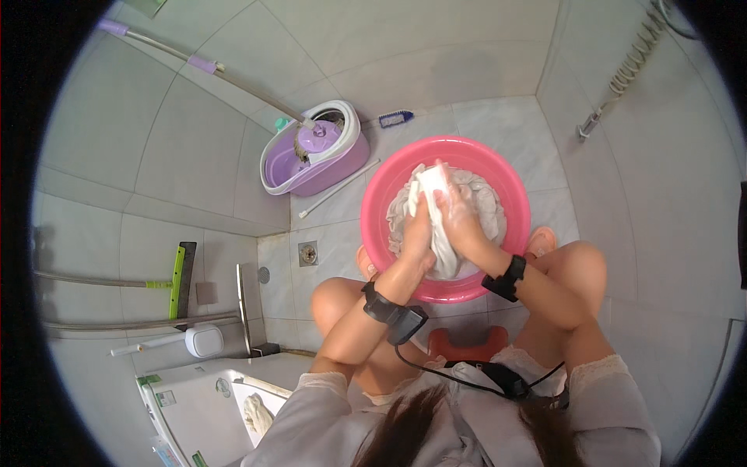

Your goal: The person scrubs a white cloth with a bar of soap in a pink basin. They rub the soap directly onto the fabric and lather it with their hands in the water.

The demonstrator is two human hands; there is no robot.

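Observation:
A bright white cloth [442, 247] is gripped between my two hands above a round pink basin [513, 198]. My left hand [418, 229] closes on its left side, with the thumb pointing up. My right hand [461, 216] presses against the other side, its fingers bent over the cloth and wet-looking. The cloth's upper part is bunched between the hands, and its lower part hangs toward the basin's near side. Beneath it, crumpled off-white fabric [486, 204] lies in the basin. Whether anything is wrapped inside the cloth is hidden.
Behind the basin to the left stands a purple mop bucket [334, 170] with a mop [253, 92] leaning in it. A blue scrubbing brush [396, 119] and a white rod [338, 189] lie on the tiles. A floor drain [308, 253] is at left; a red stool [467, 342] is near me.

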